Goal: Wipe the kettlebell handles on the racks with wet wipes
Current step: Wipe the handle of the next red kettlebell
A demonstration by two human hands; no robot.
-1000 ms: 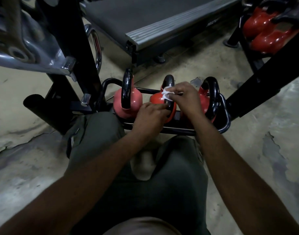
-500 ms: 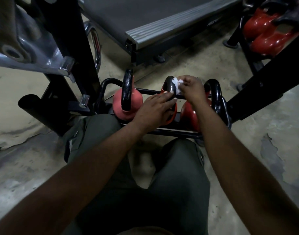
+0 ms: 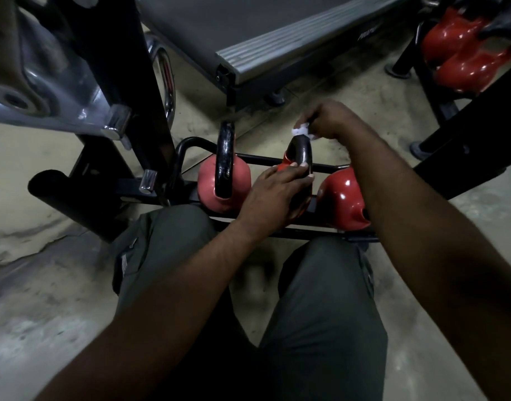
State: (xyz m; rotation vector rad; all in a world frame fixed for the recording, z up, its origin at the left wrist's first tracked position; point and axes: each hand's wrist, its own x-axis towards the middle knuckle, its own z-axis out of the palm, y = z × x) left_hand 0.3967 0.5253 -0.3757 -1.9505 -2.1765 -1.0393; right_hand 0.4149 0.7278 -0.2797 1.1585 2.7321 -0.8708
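My right hand (image 3: 332,120) pinches the white wet wipe (image 3: 302,131) onto the top of the middle kettlebell's black handle (image 3: 302,153) — that bell sits on the low black rack (image 3: 190,146) between a dull red kettlebell (image 3: 225,186) and a glossy red kettlebell (image 3: 339,198) (its handle is hidden by my forearm). My left hand (image 3: 274,195) lies over the middle bell's body — fingers nearly straight, tips touching the handle.

A low black rack (image 3: 329,168) of tubular rails stands on the worn, stained floor (image 3: 46,285). Three kettlebells sit in a row on its rails: the left kettlebell (image 3: 208,186) (paler, pinkish), the middle kettlebell (image 3: 302,151), and the glossy right kettlebell (image 3: 339,198). Behind, a treadmill (image 3: 263,53) rests on the same floor; far right, a second rack (image 3: 430,91) carries more red kettlebells (image 3: 465,65).
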